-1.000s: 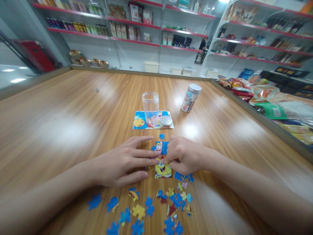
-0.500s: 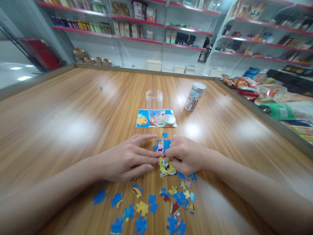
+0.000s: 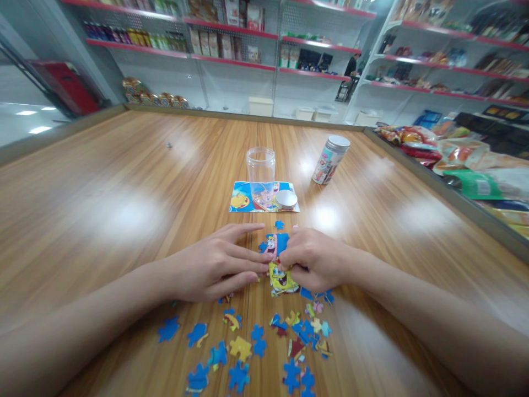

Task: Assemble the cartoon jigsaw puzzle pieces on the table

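A partly joined jigsaw puzzle [image 3: 282, 279] lies on the table between my hands, showing a yellow cartoon face below a pink one on blue. From the left, my left hand [image 3: 221, 264] lies low with its fingers stretched out, two fingertips touching the puzzle's left edge. My right hand [image 3: 316, 259] is curled over the right side, its index fingertip down on the puzzle; whether a piece is between its fingers is hidden. Loose jigsaw pieces [image 3: 240, 348] are scattered nearer to me, mostly blue, some yellow and red. One blue piece [image 3: 280, 225] sits just beyond the puzzle.
Beyond my hands, a clear jar [image 3: 261, 165] stands on a picture sheet [image 3: 240, 198] beside a silver lid [image 3: 286, 199]. A printed can [image 3: 330, 160] stands farther right. Snack bags [image 3: 467, 157] lie past the table's right edge. Shelves [image 3: 235, 63] and a distant person [image 3: 351, 66] are behind.
Both hands stay in the same pose at the puzzle, and the pieces lie as before. The whole view has shifted very slightly.
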`<state>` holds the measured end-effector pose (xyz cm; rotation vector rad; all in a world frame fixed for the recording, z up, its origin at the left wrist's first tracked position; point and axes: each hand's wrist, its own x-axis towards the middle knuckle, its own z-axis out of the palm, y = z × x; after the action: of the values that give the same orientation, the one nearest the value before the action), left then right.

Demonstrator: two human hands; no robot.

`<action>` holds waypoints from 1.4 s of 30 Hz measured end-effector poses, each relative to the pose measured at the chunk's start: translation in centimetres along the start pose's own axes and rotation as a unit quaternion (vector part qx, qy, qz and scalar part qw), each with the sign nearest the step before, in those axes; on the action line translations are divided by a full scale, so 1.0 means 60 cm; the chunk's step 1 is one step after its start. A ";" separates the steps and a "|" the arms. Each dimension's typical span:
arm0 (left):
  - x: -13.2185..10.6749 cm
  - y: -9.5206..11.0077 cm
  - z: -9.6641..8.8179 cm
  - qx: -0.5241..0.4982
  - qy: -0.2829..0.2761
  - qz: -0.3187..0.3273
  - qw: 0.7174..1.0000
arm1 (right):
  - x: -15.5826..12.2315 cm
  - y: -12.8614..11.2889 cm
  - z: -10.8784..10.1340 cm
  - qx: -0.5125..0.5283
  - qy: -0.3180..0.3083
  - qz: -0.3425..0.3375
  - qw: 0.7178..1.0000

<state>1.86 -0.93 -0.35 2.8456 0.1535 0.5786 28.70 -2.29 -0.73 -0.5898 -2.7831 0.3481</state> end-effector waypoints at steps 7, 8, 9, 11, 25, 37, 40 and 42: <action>0.002 -0.001 -0.014 -0.042 -0.019 -0.016 0.999 | -0.002 -0.009 -0.007 0.003 0.001 -0.014 1.000; 0.000 -0.004 -0.019 -0.065 -0.008 -0.023 0.998 | -0.003 -0.009 -0.008 -0.001 0.016 -0.017 1.000; -0.002 -0.010 -0.024 -0.076 0.018 -0.044 0.996 | -0.005 -0.009 -0.008 -0.003 0.042 -0.026 0.999; -0.012 -0.027 -0.032 -0.063 0.081 -0.107 0.989 | -0.010 -0.004 -0.006 -0.009 0.109 -0.049 0.993; -0.066 -0.072 -0.061 -0.109 -0.058 -0.205 0.971 | -0.019 0.010 0.006 -0.014 0.226 -0.041 0.973; -0.071 -0.076 -0.052 -0.092 -0.054 -0.209 0.972 | -0.014 0.009 0.009 -0.011 0.236 -0.034 0.971; -0.070 -0.074 -0.050 -0.093 -0.052 -0.212 0.971 | -0.014 0.011 0.010 -0.007 0.236 -0.034 0.971; -0.064 -0.066 -0.045 -0.088 -0.038 -0.225 0.970 | -0.014 0.011 0.011 -0.005 0.239 -0.035 0.970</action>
<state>-2.93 2.88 -0.36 2.5325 0.6754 0.3626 29.48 -2.16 -1.74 -0.4967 -2.3339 0.1503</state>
